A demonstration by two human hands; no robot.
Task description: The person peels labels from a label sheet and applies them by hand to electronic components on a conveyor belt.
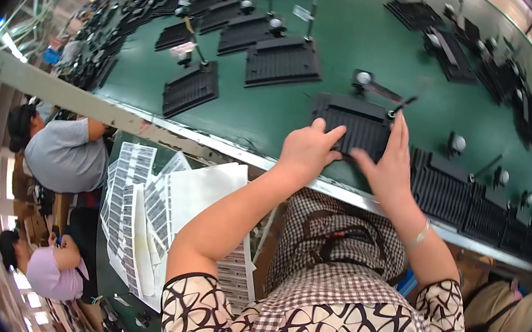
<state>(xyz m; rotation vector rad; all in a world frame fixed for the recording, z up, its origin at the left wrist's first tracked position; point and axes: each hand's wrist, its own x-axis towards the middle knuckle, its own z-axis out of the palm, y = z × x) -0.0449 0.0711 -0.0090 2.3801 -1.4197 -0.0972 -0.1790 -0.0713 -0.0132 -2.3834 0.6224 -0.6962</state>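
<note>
A black ribbed plate (pixel 360 121) lies on the green table, with a thin black rod (pixel 405 106) rising at its far right corner. My left hand (pixel 310 150) grips its left front part, two fingers on top and the thumb at the front edge. At its right side is my right hand (pixel 389 167), fingers straight along the edge near the rod and the thumb over the front. Just beyond the plate is a black arm with a round whitish end (pixel 364 78). The plate's underside is hidden.
Similar ribbed plates (pixel 284 63) stand ahead and left, some with tagged rods. Several more (pixel 443 193) line the near edge at right; others (pixel 455 56) lie farther right. Printed sheets (pixel 204 188) lie left of my lap. Two people (pixel 67 153) sit at the left.
</note>
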